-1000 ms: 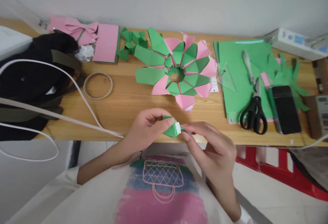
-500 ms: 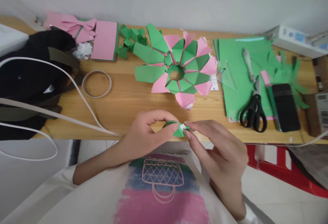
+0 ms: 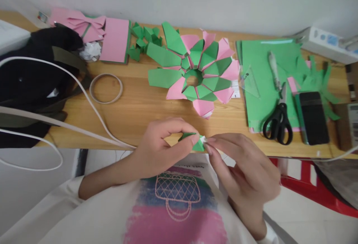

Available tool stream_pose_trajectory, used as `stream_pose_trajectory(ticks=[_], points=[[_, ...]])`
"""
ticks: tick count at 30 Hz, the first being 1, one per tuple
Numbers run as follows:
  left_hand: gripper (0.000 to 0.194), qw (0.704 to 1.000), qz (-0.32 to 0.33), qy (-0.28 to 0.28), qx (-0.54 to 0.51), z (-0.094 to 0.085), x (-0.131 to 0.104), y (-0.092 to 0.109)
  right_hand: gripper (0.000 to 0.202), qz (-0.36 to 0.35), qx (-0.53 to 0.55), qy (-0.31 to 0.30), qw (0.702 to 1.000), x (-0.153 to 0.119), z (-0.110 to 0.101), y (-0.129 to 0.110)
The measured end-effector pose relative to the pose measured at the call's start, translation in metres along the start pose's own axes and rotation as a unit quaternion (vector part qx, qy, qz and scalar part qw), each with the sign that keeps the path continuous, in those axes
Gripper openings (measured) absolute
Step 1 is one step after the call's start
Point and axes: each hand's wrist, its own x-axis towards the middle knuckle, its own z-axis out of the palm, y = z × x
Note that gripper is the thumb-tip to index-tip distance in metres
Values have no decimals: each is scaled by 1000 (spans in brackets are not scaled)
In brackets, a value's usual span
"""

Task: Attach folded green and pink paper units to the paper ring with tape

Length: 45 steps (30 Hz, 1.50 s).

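A small folded green paper piece [image 3: 198,145] with a white patch on it is held at the table's front edge. My left hand [image 3: 165,147] pinches it between thumb and fingers from the left. From the right, the thumb and index finger of my right hand [image 3: 243,165] pinch together at its white end; what exactly lies between those fingertips is too small to tell. Beyond my hands stands a ring [image 3: 195,80] of green and pink folded paper parts, open in the middle. Several small folded green pieces [image 3: 141,44] lie at its upper left.
Scissors [image 3: 278,121], a pen-like tool [image 3: 274,69], a clear triangle ruler [image 3: 251,82] and a phone [image 3: 313,117] lie right, on or beside green sheets [image 3: 254,106]. Left are pink paper [image 3: 114,39], a tape roll [image 3: 105,101], white cables [image 3: 84,129] and a black bag [image 3: 25,87].
The view has shifted slightly. My right hand has moved a little to the right and down, its fingertips still at the white end of the green piece.
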Motion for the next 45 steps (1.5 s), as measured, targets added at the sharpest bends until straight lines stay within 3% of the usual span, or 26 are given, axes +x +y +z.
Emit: stream_pose_trajectory(ticks=[6,10,16,22,37,45], points=[[13,989,98,1,113,2,2,2,21,43,-80,68,993,2,3,-6],[13,982,140,21,122,3,4,5,18,48,-66,37,996,4,4,-9],[16,975,143,1,167,2,3,7,9,58,-44,-13,997,8,5,-10],[17,959,190,-18,209,-1,2,4,9,70,-34,-35,996,8,1,-11],[14,944,221,-16,242,-2,2,6,9,78,-41,-38,995,9,0,-14],[11,918,259,-4,300,-1,1,6,9,55,-76,-30,995,9,1,-15]])
